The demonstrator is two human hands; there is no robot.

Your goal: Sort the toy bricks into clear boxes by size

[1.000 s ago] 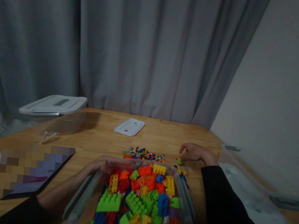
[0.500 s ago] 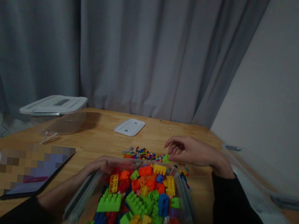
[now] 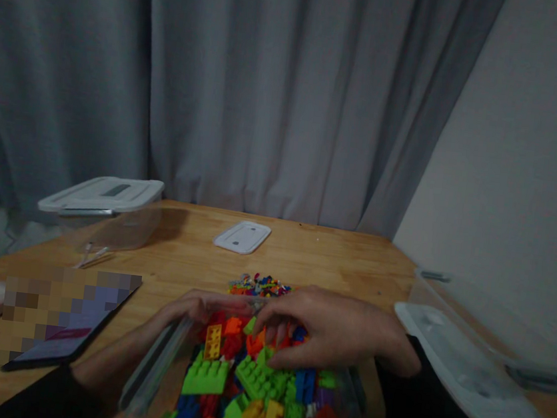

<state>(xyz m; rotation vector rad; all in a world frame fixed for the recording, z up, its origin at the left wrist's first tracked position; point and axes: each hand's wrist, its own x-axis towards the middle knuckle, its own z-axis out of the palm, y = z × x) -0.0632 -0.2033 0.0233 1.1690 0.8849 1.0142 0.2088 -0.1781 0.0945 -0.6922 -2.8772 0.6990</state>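
Observation:
A clear plastic box [image 3: 156,363] full of large toy building bricks [image 3: 206,376] in several colours stands directly before me. My left hand [image 3: 197,307] grips its far left corner, the fingers lying along the rim. Over the bricks inside, my right hand [image 3: 310,323] is bent palm down, its fingers curled. A green building brick [image 3: 265,355] shows at the thumb and fingertips, close above the other bricks. Beyond the box's far rim lies a pile of small building bricks [image 3: 260,285], partly hidden by my right hand.
A lidded clear container [image 3: 126,225] stands at the back left. A white lid [image 3: 242,237] lies on the wooden table [image 3: 334,249]. At left is a tablet [image 3: 78,334]; at right, another clear container [image 3: 477,319] with a pale lid [image 3: 466,371] beside it. A curtain hangs behind.
My right hand has moved from beyond the far rim, left and towards me over the box, bringing the green building brick along. My left hand has stayed at the rim.

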